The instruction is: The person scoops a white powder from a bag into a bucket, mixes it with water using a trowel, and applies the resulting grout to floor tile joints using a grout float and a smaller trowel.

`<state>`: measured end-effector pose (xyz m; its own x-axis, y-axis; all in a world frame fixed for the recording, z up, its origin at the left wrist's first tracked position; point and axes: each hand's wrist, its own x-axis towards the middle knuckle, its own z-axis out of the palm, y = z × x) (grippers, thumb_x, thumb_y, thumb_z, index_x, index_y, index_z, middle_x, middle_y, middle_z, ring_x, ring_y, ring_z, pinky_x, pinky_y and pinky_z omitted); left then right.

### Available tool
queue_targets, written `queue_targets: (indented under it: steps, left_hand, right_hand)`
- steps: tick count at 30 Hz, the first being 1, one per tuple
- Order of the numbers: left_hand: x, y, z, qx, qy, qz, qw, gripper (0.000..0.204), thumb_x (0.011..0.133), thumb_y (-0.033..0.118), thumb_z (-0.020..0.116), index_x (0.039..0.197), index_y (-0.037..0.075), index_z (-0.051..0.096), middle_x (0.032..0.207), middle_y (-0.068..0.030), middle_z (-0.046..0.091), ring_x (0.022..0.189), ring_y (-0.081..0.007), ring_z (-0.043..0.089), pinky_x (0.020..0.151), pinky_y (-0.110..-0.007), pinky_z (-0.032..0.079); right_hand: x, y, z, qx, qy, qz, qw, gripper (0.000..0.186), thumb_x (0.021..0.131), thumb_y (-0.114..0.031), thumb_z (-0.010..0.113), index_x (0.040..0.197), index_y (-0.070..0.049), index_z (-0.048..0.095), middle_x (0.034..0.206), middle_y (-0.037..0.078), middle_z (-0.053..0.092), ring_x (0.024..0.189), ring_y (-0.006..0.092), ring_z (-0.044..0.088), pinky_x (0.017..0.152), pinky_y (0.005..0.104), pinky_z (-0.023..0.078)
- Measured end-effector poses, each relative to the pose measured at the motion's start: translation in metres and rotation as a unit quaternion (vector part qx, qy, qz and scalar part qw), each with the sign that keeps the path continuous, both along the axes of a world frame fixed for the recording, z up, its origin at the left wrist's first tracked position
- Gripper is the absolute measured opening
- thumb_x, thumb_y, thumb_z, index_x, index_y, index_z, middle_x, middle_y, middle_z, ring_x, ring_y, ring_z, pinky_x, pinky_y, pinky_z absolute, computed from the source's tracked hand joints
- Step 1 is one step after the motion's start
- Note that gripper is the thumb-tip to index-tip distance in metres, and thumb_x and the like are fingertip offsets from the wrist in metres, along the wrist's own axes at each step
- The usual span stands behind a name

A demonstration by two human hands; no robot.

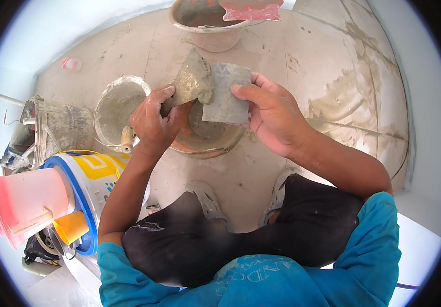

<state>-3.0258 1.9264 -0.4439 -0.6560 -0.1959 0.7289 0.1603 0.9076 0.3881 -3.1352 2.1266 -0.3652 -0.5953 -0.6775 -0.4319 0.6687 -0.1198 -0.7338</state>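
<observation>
My left hand (154, 120) grips a mortar-caked trowel (190, 82), its crusted blade tilted up. My right hand (271, 115) pinches a flat grey rectangular plate (223, 96), thumb on its face, right beside the trowel blade. Both are held over an orange-rimmed basin (207, 151) with grey residue inside. To the left of it stands a mortar-coated bucket (109, 105), with a wooden tool handle (127, 139) at its near rim.
Another basin (207, 36) stands at the back, a pink-edged tool (251, 10) above it. At left are a dirty pail (64, 128), a white-and-yellow bucket (100, 171), a pink container (34, 199) and a yellow cup (72, 225). Pale walls border the tiled floor (277, 51).
</observation>
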Motion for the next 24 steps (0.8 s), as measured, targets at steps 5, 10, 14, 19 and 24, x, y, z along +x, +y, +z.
queue_targets:
  steps: [5, 10, 14, 19, 24]
  left_hand:
    - [0.001, -0.008, -0.003, -0.047, -0.014, 0.009, 0.999, 0.038, 0.068, -0.005, 0.072, 0.104, 0.004, 0.061, 0.097, -0.0172, 0.07, 0.083, -0.0299, 0.071, 0.069, -0.033, 0.056]
    - [-0.002, -0.01, -0.001, -0.091, -0.02, 0.014, 0.996, 0.038, 0.064, -0.006, 0.069, 0.099, 0.006, 0.063, 0.095, -0.0125, 0.072, 0.079, -0.0261, 0.07, 0.066, -0.031, 0.055]
    - [-0.009, -0.007, 0.0, -0.121, -0.014, 0.012, 0.992, 0.036, 0.063, -0.005, 0.067, 0.096, 0.007, 0.063, 0.092, -0.0068, 0.072, 0.071, -0.021, 0.068, 0.058, -0.028, 0.052]
    - [-0.018, 0.001, 0.005, -0.116, 0.003, 0.003, 0.993, 0.035, 0.061, -0.005, 0.067, 0.094, 0.007, 0.064, 0.093, -0.007, 0.072, 0.07, -0.0213, 0.067, 0.059, -0.028, 0.052]
    - [-0.021, 0.012, 0.005, -0.08, -0.03, 0.022, 0.996, 0.026, 0.075, 0.0, 0.075, 0.099, 0.004, 0.064, 0.095, -0.0143, 0.072, 0.078, -0.0214, 0.072, 0.065, -0.028, 0.056]
  right_hand:
    - [-0.006, 0.002, -0.005, 0.008, 0.013, 0.012, 1.0, 0.041, 0.094, -0.013, 0.058, 0.13, 0.0, 0.043, 0.121, 0.007, 0.057, 0.115, 0.0175, 0.055, 0.103, 0.0373, 0.045]
    - [-0.011, 0.005, -0.009, 0.0, 0.023, 0.017, 1.0, 0.04, 0.094, -0.013, 0.058, 0.129, 0.0, 0.045, 0.121, 0.008, 0.058, 0.114, 0.018, 0.056, 0.103, 0.0377, 0.045]
    - [-0.019, 0.01, -0.014, -0.032, -0.004, 0.034, 0.999, 0.038, 0.093, -0.014, 0.058, 0.127, -0.002, 0.048, 0.117, 0.006, 0.058, 0.108, 0.017, 0.056, 0.092, 0.0407, 0.048]
    - [-0.028, 0.024, -0.014, -0.13, -0.09, 0.075, 0.985, 0.035, 0.096, -0.012, 0.055, 0.128, 0.0, 0.048, 0.123, 0.01, 0.057, 0.116, 0.0217, 0.056, 0.098, 0.045, 0.047]
    - [-0.037, 0.035, -0.014, -0.177, -0.121, 0.101, 0.971, 0.034, 0.098, -0.017, 0.052, 0.128, -0.002, 0.049, 0.127, 0.008, 0.057, 0.116, 0.0209, 0.057, 0.101, 0.0452, 0.044]
